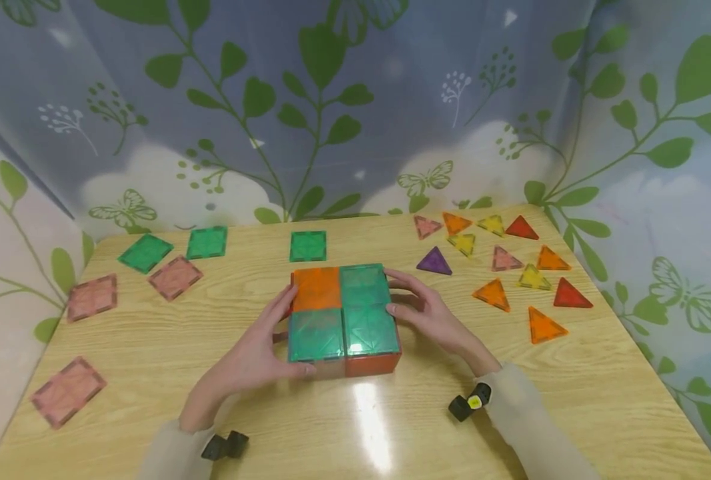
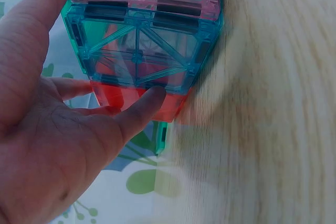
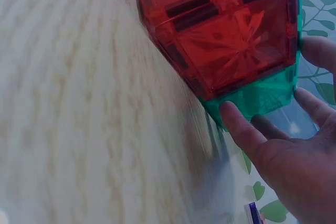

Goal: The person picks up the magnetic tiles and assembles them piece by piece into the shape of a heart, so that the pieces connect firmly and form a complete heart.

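A low box built of magnetic tiles (image 1: 372, 328) stands on the table, with one orange and three green squares on top. My left hand (image 1: 253, 353) grips its left side, thumb at the front edge and fingers along the side. In the left wrist view a fingertip touches the lower part of a blue tile wall (image 2: 137, 51), beside a red one. My right hand (image 1: 436, 317) holds the right side, thumb near the top edge and fingers at the back corner. In the right wrist view its fingertips touch green tile (image 3: 262, 95) beyond a red wall (image 3: 236, 51).
Green square tiles (image 1: 308, 246) and pink square tiles (image 1: 69, 392) lie flat behind and to the left. Several triangle tiles (image 1: 545, 325) in orange, yellow, red, pink and purple are spread at the back right. A leaf-patterned curtain (image 1: 355, 153) borders the table's back and sides.
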Tool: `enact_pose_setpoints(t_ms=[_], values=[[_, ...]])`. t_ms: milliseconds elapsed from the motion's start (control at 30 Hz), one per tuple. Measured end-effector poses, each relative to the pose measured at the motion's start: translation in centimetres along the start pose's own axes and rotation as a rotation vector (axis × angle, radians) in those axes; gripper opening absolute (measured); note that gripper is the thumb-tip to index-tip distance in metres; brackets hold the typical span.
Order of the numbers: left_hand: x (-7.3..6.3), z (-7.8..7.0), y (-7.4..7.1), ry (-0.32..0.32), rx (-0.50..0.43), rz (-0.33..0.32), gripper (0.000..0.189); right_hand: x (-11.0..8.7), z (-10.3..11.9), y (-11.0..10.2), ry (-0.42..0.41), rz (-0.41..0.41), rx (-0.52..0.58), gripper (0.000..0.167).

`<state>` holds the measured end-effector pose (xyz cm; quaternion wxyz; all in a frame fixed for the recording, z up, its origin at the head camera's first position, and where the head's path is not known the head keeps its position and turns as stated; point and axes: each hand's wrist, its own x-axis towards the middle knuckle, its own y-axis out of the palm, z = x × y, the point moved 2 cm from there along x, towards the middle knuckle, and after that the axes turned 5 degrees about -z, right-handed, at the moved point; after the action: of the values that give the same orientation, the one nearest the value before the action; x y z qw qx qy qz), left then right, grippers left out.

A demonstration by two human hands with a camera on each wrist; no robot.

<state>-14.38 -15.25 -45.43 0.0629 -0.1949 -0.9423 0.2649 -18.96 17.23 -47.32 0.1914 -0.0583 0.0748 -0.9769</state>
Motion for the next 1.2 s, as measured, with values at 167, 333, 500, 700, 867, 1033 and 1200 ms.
enact_pose_setpoints(t_ms=[167, 333, 500, 700, 867, 1033, 1200], values=[[0.7, 0.2, 0.1, 0.005, -0.017, -0.004, 0.127, 0.2, 0.0, -0.4, 0.025, -0.01, 0.005, 0.062], [1.7, 0.2, 0.2, 0.02, -0.009, -0.011, 0.125, 0.5, 0.1, -1.0, 0.061, -0.045, 0.027, 0.061], [1.9, 0.1, 0.2, 0.012, -0.04, -0.004, 0.125, 0.5, 0.0, -1.5, 0.097, -0.029, 0.069, 0.06], [1.4, 0.3, 0.1, 0.018, -0.106, 0.004, 0.116, -0.5, -0.3, -3.8, 0.057, -0.052, -0.03, 0.054], [1.2, 0.4, 0.0, 0.034, -0.152, -0.006, 0.11, -1.0, 0.4, -4.3, 0.079, 0.035, -0.042, 0.057], [1.3, 0.6, 0.1, 0.045, -0.168, -0.008, 0.102, -0.6, 1.2, -2.6, 0.13, 0.153, 0.023, 0.061], [1.8, 1.1, -0.6, 0.054, -0.203, -0.018, 0.099, 0.7, 1.0, -1.8, 0.133, 0.096, 0.024, 0.058]])
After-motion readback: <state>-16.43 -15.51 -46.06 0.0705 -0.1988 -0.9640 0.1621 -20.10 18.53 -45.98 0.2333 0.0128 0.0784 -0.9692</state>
